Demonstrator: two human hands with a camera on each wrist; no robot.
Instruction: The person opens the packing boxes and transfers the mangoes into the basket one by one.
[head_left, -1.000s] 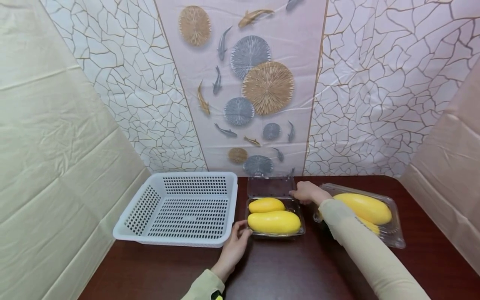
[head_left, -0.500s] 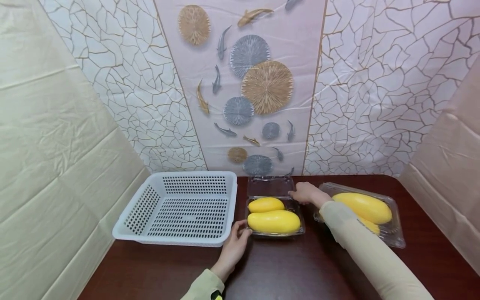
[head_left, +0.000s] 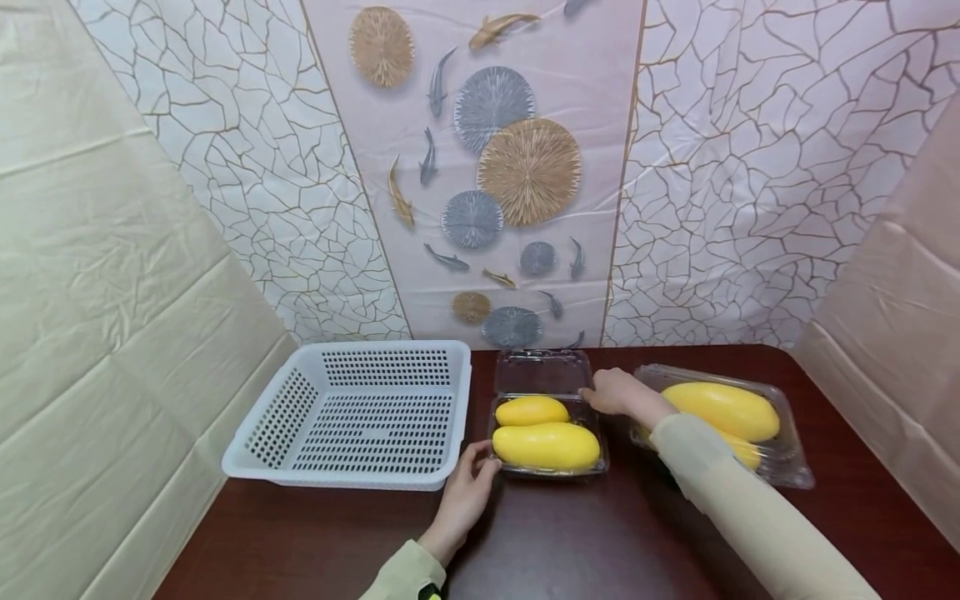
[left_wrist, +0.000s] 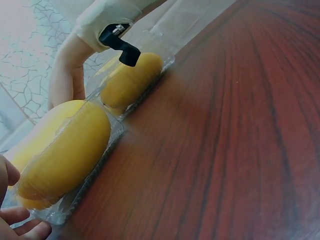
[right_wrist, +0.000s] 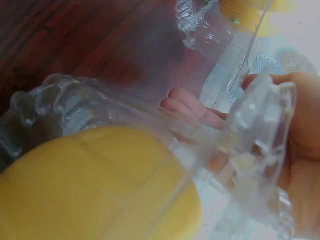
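The head view looks forward and down across the worktop [head_left: 570,533] from above; both wrist views look in tilted, low and much nearer, sharing the yellow fruit [left_wrist: 70,155] and clear boxes [head_left: 543,372]

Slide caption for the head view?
Left hand and right hand at an open clamshell of two yellow fruits, white basket alongside.

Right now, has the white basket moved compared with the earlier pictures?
No. In the head view, the white basket keeps its place against the patterned backdrop; both shift slightly leftward together.
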